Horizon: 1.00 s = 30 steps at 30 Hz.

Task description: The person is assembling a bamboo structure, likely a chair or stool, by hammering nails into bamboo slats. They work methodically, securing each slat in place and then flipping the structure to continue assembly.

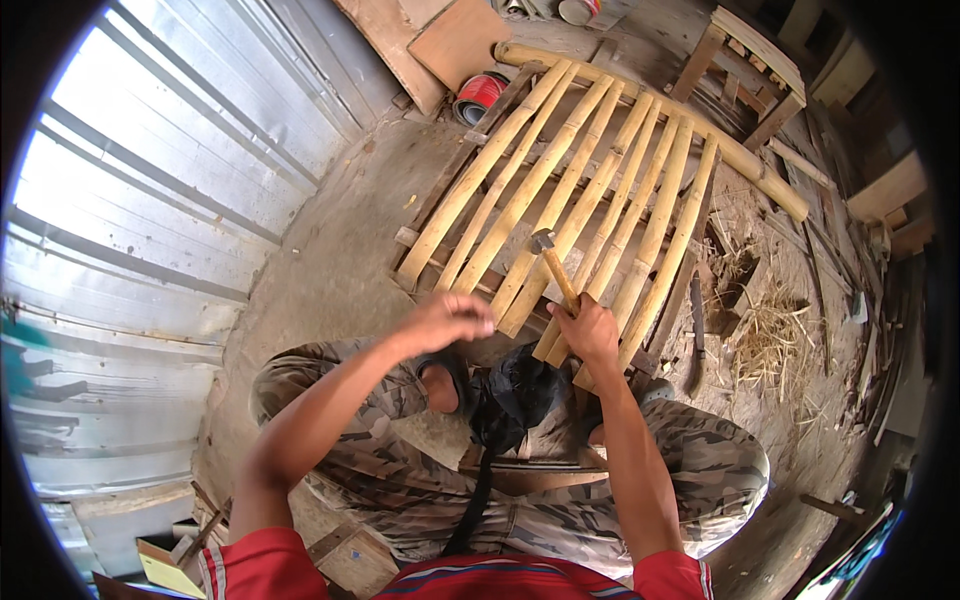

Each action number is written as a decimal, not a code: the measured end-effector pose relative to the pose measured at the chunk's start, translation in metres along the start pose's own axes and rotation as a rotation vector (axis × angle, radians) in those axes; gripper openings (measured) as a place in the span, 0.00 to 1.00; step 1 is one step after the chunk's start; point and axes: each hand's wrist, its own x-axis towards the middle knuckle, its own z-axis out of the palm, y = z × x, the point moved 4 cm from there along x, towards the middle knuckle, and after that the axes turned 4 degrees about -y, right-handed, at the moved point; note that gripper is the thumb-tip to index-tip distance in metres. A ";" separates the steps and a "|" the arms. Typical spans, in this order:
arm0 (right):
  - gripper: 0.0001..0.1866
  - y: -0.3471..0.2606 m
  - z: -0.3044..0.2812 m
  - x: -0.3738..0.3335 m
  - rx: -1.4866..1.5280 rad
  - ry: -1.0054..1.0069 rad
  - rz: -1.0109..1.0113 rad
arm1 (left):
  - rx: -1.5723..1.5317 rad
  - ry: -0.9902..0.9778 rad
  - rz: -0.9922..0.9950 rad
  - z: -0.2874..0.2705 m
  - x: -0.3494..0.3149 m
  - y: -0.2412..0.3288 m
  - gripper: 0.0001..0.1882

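So I'm watching this person sit low on the floor (330, 225), legs out to both sides, with a row of bamboo slats (537, 180) right in front of them. The slats lie side by side on a dark wood frame (668, 310), near ends between the knees, and a thick pole (755, 172) runs along the far ends.

The right grip (586, 325) is wrapped around the low part of a hammer (560, 275) handle. The hammer's over the slats, head pointing away from the person; can't tell if it's actually touching them. The left grip (455, 318) is kinda blurry, fingers bent, just beside the near ends on the left. Honestly can't tell if it's pinching anything.

There's a black bag (520, 390) or cloth bundled between the feet. A long blade (697, 325) lies right of the frame, with straw (775, 340) scattered past it. Red can (482, 95) near the far left corner, wooden stool (755, 60) beyond the pole, shiny metal wall (140, 200) on the left.
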 end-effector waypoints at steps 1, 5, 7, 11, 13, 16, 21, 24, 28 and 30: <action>0.27 0.002 -0.001 0.000 -0.009 0.007 0.002 | -0.058 0.124 0.035 -0.014 0.004 0.020 0.10; 0.27 -0.007 0.005 0.000 -0.051 0.013 -0.035 | 0.112 0.544 0.237 -0.075 0.028 -0.014 0.14; 0.27 -0.004 0.004 0.003 -0.058 0.026 -0.038 | 0.149 0.632 0.250 -0.081 0.034 -0.026 0.16; 0.28 -0.007 0.003 -0.001 -0.043 0.036 -0.028 | 0.156 0.689 0.236 -0.073 0.041 -0.048 0.19; 0.28 -0.006 0.003 -0.001 -0.062 0.027 0.000 | 0.158 0.703 0.250 -0.071 0.043 -0.054 0.20; 0.27 -0.005 0.003 0.000 -0.052 0.026 0.011 | 0.175 0.714 0.270 -0.070 0.043 -0.060 0.20; 0.28 -0.010 0.003 -0.001 -0.064 0.015 0.025 | 0.191 0.744 0.347 -0.072 0.043 -0.065 0.20; 0.28 -0.008 0.004 0.000 -0.070 0.020 0.029 | 0.165 0.704 0.322 -0.070 0.044 -0.066 0.19; 0.28 -0.006 0.004 0.001 -0.077 0.016 0.018 | 0.164 0.718 0.326 -0.068 0.045 -0.067 0.18; 0.28 -0.008 0.004 0.000 -0.074 0.007 0.020 | 0.167 0.736 0.340 -0.068 0.046 -0.070 0.18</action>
